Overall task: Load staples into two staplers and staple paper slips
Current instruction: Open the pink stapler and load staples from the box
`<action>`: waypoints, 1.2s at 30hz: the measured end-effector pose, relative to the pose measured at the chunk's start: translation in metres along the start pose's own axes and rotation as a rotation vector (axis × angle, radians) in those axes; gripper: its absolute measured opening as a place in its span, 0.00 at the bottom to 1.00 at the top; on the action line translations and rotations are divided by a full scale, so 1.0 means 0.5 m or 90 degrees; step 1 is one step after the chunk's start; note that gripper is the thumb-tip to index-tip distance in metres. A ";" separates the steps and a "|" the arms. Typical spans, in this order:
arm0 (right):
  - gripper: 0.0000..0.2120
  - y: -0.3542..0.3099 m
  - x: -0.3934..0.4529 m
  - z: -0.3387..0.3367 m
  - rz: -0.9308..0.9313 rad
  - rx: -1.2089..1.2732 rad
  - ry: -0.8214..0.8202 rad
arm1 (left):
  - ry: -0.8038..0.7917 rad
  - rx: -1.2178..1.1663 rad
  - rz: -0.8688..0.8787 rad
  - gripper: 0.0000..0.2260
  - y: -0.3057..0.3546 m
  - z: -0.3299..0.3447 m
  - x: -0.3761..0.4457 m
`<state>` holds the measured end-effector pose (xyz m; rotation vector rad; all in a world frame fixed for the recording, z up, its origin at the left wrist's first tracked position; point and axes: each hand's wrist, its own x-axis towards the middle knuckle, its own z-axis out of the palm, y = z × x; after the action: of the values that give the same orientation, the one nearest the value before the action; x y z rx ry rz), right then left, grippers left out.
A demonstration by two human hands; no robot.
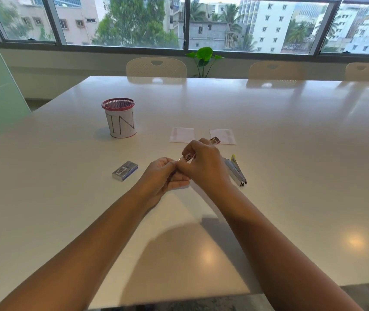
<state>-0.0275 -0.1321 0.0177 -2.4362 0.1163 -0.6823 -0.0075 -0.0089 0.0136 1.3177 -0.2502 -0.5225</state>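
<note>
- Both hands meet above the near middle of the white table (291, 135). The left hand (161, 176) and right hand (206, 169) are both pinched round a small reddish stapler (215, 140), mostly hidden by fingers, far tip poking out.
- Just right of them, a second stapler (235, 172), grey with a yellow bit, lies on the table.
- Left, a staple box (125, 171).
- Further out, two paper slips (181, 134) side by side.
- Far left, a red-rimmed mesh cup (120, 117) marked "IN".

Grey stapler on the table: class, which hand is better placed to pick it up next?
Right. The grey stapler lies just beside the right hand; the left hand is on the far side.
</note>
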 end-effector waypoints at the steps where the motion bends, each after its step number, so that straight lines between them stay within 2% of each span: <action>1: 0.14 0.000 0.000 0.000 0.017 -0.006 0.001 | -0.002 0.000 -0.002 0.08 0.000 0.000 0.001; 6: 0.21 -0.001 0.000 0.001 0.079 0.004 -0.005 | -0.027 0.010 -0.016 0.07 -0.003 0.002 0.002; 25: 0.12 0.002 0.006 -0.011 0.075 -0.015 -0.108 | -0.050 0.042 -0.018 0.07 0.000 0.000 -0.002; 29: 0.13 0.019 0.010 -0.042 0.010 0.005 -0.101 | 0.044 -0.025 -0.018 0.10 0.008 -0.015 0.004; 32: 0.19 0.024 0.008 -0.057 -0.078 -0.076 -0.099 | 0.118 -0.068 -0.016 0.12 0.017 -0.028 0.010; 36: 0.14 0.018 0.012 -0.042 -0.136 -0.125 -0.052 | 0.076 -0.090 -0.016 0.11 0.017 -0.033 0.009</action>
<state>-0.0321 -0.1518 0.0297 -2.6886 -0.1170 -0.6898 0.0058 0.0041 0.0173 1.2110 -0.0959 -0.4715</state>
